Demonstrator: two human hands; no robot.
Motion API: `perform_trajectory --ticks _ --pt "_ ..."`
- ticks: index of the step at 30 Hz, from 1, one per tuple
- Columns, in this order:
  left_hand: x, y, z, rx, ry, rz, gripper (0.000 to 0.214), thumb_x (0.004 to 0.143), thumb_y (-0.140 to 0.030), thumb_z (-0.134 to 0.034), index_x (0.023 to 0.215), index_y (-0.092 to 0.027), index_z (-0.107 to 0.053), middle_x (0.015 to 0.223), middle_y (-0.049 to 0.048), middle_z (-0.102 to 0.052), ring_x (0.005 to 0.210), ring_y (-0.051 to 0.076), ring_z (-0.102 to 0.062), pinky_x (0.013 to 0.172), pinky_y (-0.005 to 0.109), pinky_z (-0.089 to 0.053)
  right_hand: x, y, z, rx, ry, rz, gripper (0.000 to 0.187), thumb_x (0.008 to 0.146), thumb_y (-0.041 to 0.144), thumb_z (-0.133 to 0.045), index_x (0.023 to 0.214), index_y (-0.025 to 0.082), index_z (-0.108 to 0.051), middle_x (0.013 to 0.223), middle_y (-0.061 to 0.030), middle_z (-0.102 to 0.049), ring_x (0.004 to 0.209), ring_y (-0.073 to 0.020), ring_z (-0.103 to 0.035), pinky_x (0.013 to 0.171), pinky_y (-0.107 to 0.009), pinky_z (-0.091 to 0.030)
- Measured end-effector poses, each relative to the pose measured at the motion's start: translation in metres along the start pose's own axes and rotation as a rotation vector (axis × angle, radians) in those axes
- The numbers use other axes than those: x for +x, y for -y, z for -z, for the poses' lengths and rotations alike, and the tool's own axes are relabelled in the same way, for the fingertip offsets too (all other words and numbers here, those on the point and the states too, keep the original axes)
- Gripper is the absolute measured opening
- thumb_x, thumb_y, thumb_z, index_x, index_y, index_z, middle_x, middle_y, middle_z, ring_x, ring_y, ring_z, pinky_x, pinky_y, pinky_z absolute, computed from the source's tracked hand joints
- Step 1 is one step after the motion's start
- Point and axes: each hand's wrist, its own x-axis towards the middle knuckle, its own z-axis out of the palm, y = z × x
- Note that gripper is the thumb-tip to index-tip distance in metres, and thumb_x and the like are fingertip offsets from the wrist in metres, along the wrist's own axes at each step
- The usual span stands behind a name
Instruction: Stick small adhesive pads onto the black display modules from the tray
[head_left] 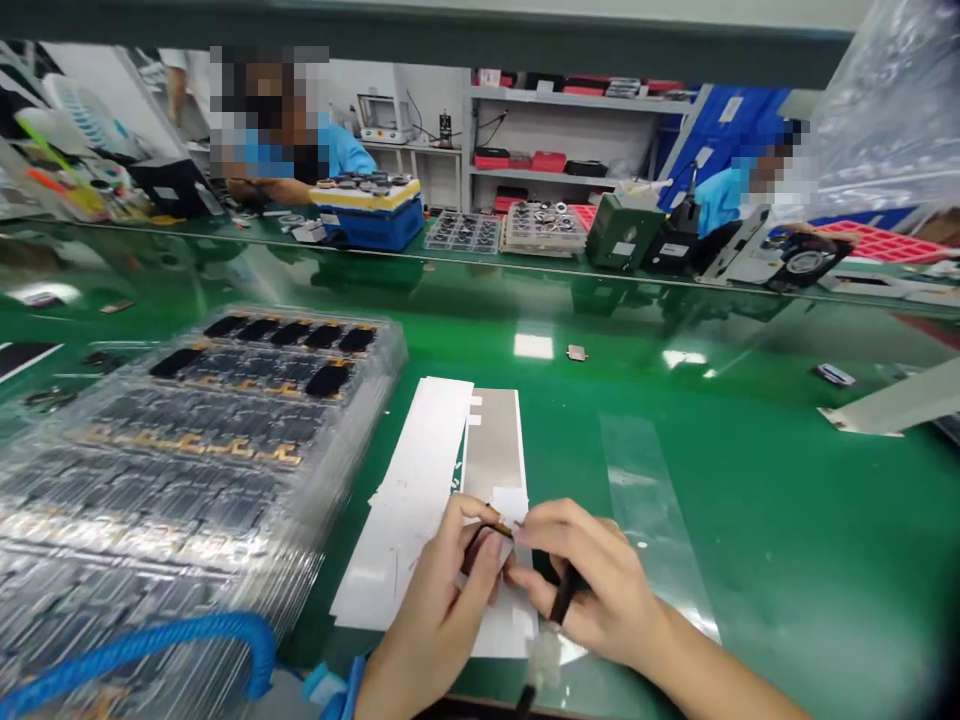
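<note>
Now, head view | our left hand and right hand | both grips narrow, pinching a gold-tipped dark strip at 6 o'clock | above white liner sheets on the green table | plastic tray of dark parts at 9 o'clock

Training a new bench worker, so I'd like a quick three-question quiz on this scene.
1. True or false: the left hand pinches a thin black strip with a gold tip.
2. Fill in the blank: the soft plastic tube at lower left is coloured ___.
3. Where does the clear plastic tray of black-and-gold parts lie relative to the right hand? A. left of it; B. right of it.

Key: 1. True; 2. blue; 3. A.
</note>
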Motion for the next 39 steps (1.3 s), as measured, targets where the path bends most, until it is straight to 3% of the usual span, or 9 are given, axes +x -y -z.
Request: perform_trajectory --ticks 3,8,14,18,23,28,34,39 --pt "-0.005 0.007 0.003 -0.039 0.032 0.045 0.018 0.105 -0.039 -0.034 0.100 -0.024 -0.042 0.073 -0.0035 -0.050 0.064 0.013 -0.048 0.061 0.025 -0.040 -0.001 -0.003 -0.004 -0.087 -0.037 0.027 0.017 0.088 0.015 -0.061 0.104 0.019 -0.060 0.087 -0.0058 -0.069 0.061 -0.0122 -0.064 0.050 -0.022 -0.053" --pt "-0.012 0.006 0.005 0.094 0.057 0.140 0.020 0.105 -0.041 -0.031 0.101 -0.024 -0.041 0.068 -0.0056 -0.045 0.062 0.014 -0.047 0.061 0.027 -0.038 -0.007 -0.005 -0.005 -0.132 -0.013 0.071 0.018 0.087 0.011 -0.063 0.103 0.018 -0.062 0.091 -0.0083 -0.070 0.069 -0.0142 -0.070 0.055 -0.024 -0.057" --pt "-0.007 0.002 0.004 0.126 0.119 0.085 0.017 0.105 -0.036 -0.031 0.100 -0.024 -0.041 0.067 -0.0047 -0.049 0.060 0.014 -0.052 0.058 0.026 -0.039 -0.009 -0.008 -0.010 -0.135 0.003 0.028 0.023 0.088 0.010 -0.059 0.109 0.018 -0.064 0.093 -0.0086 -0.072 0.075 -0.0165 -0.072 0.058 -0.026 -0.060" --pt "-0.007 0.000 0.005 0.173 0.079 0.045 0.015 0.104 -0.033 -0.033 0.100 -0.023 -0.043 0.066 -0.0047 -0.048 0.058 0.015 -0.052 0.057 0.026 -0.040 -0.007 -0.007 -0.012 -0.069 0.015 0.021 0.029 0.088 0.009 -0.058 0.115 0.018 -0.062 0.095 -0.0085 -0.073 0.076 -0.0177 -0.073 0.060 -0.027 -0.062" --pt "-0.007 0.000 0.005 0.216 0.081 0.031 0.012 0.103 -0.028 -0.035 0.096 -0.024 -0.044 0.068 -0.0040 -0.054 0.058 0.014 -0.055 0.056 0.025 -0.040 -0.009 -0.006 -0.013 -0.086 0.086 0.016 0.029 0.090 0.007 -0.053 0.117 0.017 -0.059 0.094 -0.0087 -0.073 0.075 -0.0181 -0.072 0.057 -0.028 -0.059" --pt "-0.007 0.005 0.003 0.258 0.108 0.043 0.012 0.103 -0.026 -0.037 0.095 -0.024 -0.045 0.073 -0.0037 -0.059 0.063 0.015 -0.058 0.060 0.025 -0.039 -0.010 -0.004 -0.016 -0.130 0.151 -0.053 0.021 0.090 0.006 -0.047 0.103 0.016 -0.061 0.085 -0.0062 -0.068 0.062 -0.0138 -0.063 0.051 -0.025 -0.051" --pt "-0.008 0.010 0.002 0.188 -0.041 0.065 0.013 0.104 -0.029 -0.035 0.096 -0.024 -0.045 0.078 -0.0023 -0.055 0.070 0.015 -0.057 0.062 0.026 -0.040 0.002 0.000 -0.011 0.107 0.082 -0.424 0.013 0.092 0.019 -0.053 0.083 0.019 -0.062 0.071 0.0002 -0.056 0.051 -0.0091 -0.049 0.045 -0.021 -0.040" --pt "-0.008 0.009 0.002 0.104 -0.188 0.047 0.012 0.105 -0.027 -0.035 0.097 -0.024 -0.043 0.082 -0.0022 -0.052 0.079 0.015 -0.053 0.074 0.028 -0.040 -0.001 -0.008 -0.011 0.139 0.125 -0.416 0.014 0.090 0.020 -0.058 0.081 0.019 -0.069 0.071 -0.0014 -0.061 0.058 -0.0110 -0.055 0.050 -0.022 -0.040"
